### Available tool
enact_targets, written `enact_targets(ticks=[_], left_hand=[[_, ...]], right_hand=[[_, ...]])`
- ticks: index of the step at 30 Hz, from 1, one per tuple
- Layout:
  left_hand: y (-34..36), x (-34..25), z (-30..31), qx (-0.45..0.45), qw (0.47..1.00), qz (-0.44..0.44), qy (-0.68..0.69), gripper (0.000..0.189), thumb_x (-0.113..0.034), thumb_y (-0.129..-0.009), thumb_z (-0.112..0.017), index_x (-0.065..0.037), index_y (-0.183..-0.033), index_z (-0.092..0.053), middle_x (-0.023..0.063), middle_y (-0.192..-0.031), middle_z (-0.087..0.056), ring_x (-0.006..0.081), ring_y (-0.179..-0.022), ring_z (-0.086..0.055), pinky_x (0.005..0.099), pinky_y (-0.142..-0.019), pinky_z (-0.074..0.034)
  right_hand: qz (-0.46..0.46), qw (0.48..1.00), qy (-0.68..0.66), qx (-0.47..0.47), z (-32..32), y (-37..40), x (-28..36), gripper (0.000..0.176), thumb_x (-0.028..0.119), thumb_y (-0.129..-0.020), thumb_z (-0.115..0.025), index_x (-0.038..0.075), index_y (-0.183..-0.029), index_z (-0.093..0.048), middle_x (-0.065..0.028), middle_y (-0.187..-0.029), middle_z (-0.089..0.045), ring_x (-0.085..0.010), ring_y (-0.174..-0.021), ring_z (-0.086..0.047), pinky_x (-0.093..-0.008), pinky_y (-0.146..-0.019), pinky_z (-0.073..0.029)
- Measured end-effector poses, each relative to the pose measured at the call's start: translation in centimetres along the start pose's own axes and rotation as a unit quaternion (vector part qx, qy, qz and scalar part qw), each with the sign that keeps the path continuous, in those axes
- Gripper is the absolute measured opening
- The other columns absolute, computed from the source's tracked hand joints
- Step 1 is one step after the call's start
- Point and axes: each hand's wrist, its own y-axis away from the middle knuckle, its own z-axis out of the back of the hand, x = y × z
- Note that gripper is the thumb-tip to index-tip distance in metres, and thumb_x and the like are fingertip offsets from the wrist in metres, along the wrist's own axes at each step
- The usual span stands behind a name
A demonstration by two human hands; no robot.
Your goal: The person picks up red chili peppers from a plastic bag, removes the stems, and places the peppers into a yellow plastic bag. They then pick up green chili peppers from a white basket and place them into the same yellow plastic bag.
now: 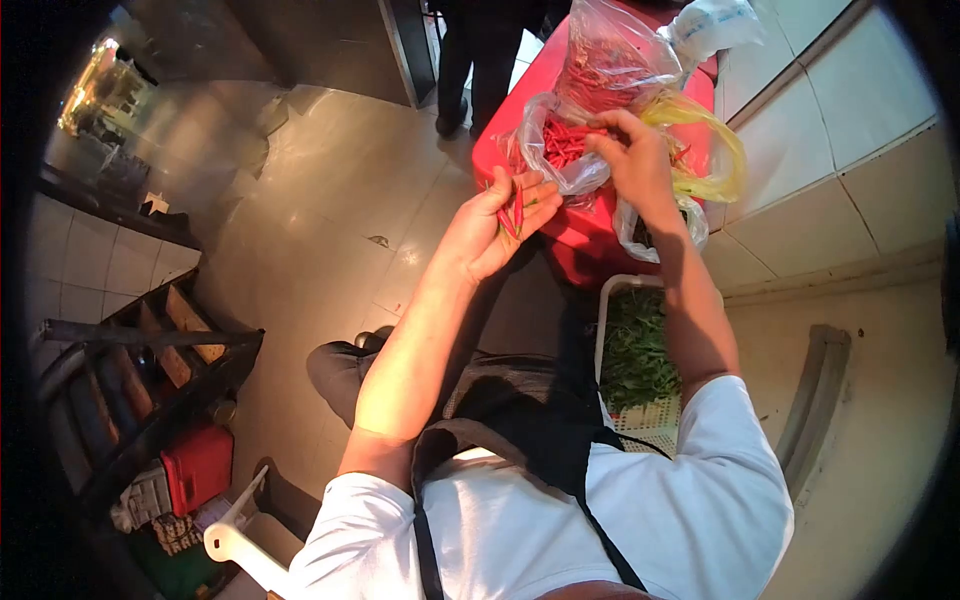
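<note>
Cradling likely light, smooth red chillies point(518, 210), best pinched mid-body, the left hand point(486, 235) lies loosely open; beside the right hand point(642, 168), fingers bent, grip unclear, sits a plastic bag point(580, 182).

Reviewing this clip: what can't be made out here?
Head view:
How many red chilies the left hand holds: small, overlapping.
Whether the right hand pinches one: too small.
Right side of the white basket: hidden by the right forearm.
Upper body of the other person: cut off by the top edge.
</note>
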Motion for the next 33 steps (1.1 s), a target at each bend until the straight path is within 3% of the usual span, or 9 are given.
enact_targets(ticks=[3,11,14,19,22,25,27,29,33], left_hand=[[0.2,-0.5,-0.8,0.036,0.998,-0.005,0.052,0.056,-0.033,-0.102,-0.047,0.008,-0.139,-0.038,0.0254,-0.134,-0.051,0.0370,-0.121,-0.056,0.0485,-0.102,-0.050],[-0.1,-0.6,-0.1,0.107,0.993,-0.045,0.022,0.038,-0.009,-0.100,-0.045,0.008,-0.135,-0.043,0.0236,-0.124,-0.059,0.0366,-0.113,-0.061,0.0506,-0.099,-0.051],[-0.6,0.2,0.6,0.079,0.996,-0.047,-0.020,0.036,-0.009,-0.101,-0.044,0.007,-0.133,-0.045,0.0247,-0.127,-0.057,0.0373,-0.116,-0.060,0.0510,-0.101,-0.049],[-0.5,0.9,-1.8,0.096,0.993,-0.023,0.067,0.044,-0.020,-0.103,-0.044,0.005,-0.139,-0.039,0.0269,-0.141,-0.045,0.0390,-0.130,-0.048,0.0514,-0.108,-0.043],[-0.5,0.8,-1.6,0.125,0.985,-0.016,0.115,0.048,-0.027,-0.103,-0.044,0.004,-0.139,-0.039,0.0263,-0.145,-0.041,0.0387,-0.134,-0.043,0.0536,-0.111,-0.039],[-0.7,1.1,-2.2,0.131,0.986,-0.041,0.095,0.048,-0.031,-0.103,-0.044,0.000,-0.139,-0.040,0.0227,-0.146,-0.042,0.0366,-0.135,-0.043,0.0550,-0.113,-0.036],[-0.8,1.9,-2.1,0.123,0.987,-0.074,0.075,0.045,-0.032,-0.103,-0.043,-0.003,-0.138,-0.042,0.0194,-0.145,-0.045,0.0344,-0.135,-0.044,0.0544,-0.113,-0.036],[-1.1,2.3,-1.8,0.121,0.984,-0.116,0.063,0.041,-0.032,-0.104,-0.042,-0.006,-0.136,-0.046,0.0160,-0.143,-0.049,0.0319,-0.134,-0.045,0.0527,-0.112,-0.038],[-0.2,2.5,-1.9,0.091,0.970,-0.224,0.003,0.034,-0.035,-0.104,-0.043,-0.006,-0.121,-0.052,0.0151,-0.139,-0.053,0.0290,-0.135,-0.044,0.0455,-0.108,-0.040]], right_hand=[[0.089,0.988,0.123,-0.007,-0.6,-1.3,-2.2,0.024,0.008,-0.084,-0.071,0.001,-0.107,-0.069,-0.0120,-0.100,-0.069,-0.0191,-0.086,-0.067,-0.0300,-0.074,-0.051],[0.264,0.956,0.083,0.102,-3.0,3.2,5.2,0.012,0.010,-0.080,-0.068,0.003,-0.090,-0.069,-0.0117,-0.097,-0.064,-0.0326,-0.097,-0.059,-0.0408,-0.087,-0.047],[0.256,0.956,0.123,0.069,-2.8,4.1,4.7,0.011,0.010,-0.081,-0.068,0.000,-0.087,-0.066,-0.0142,-0.092,-0.063,-0.0337,-0.094,-0.059,-0.0411,-0.083,-0.048],[0.098,0.969,0.206,-0.098,2.4,6.5,2.1,0.013,0.010,-0.084,-0.067,-0.002,-0.084,-0.063,-0.0192,-0.086,-0.059,-0.0366,-0.081,-0.060,-0.0414,-0.075,-0.050],[0.015,0.928,0.370,-0.050,5.4,8.5,-2.2,0.013,0.010,-0.085,-0.068,-0.002,-0.090,-0.064,-0.0152,-0.085,-0.062,-0.0295,-0.077,-0.063,-0.0365,-0.071,-0.051],[-0.099,0.981,0.147,-0.076,4.0,9.5,0.7,0.017,0.015,-0.086,-0.070,-0.001,-0.092,-0.067,-0.0142,-0.080,-0.065,-0.0248,-0.072,-0.065,-0.0353,-0.067,-0.051],[-0.057,0.994,-0.041,-0.087,0.7,10.3,3.1,0.018,0.015,-0.087,-0.069,-0.001,-0.096,-0.068,-0.0131,-0.081,-0.068,-0.0185,-0.070,-0.066,-0.0308,-0.065,-0.051],[-0.086,0.994,-0.065,-0.013,-2.1,10.6,6.3,0.020,0.015,-0.086,-0.071,-0.002,-0.096,-0.067,-0.0140,-0.084,-0.069,-0.0182,-0.073,-0.068,-0.0307,-0.066,-0.053],[-0.034,0.998,-0.043,-0.039,-6.9,9.8,6.0,0.021,0.009,-0.090,-0.069,-0.005,-0.105,-0.065,-0.0077,-0.087,-0.069,-0.0085,-0.076,-0.063,-0.0234,-0.068,-0.051]])
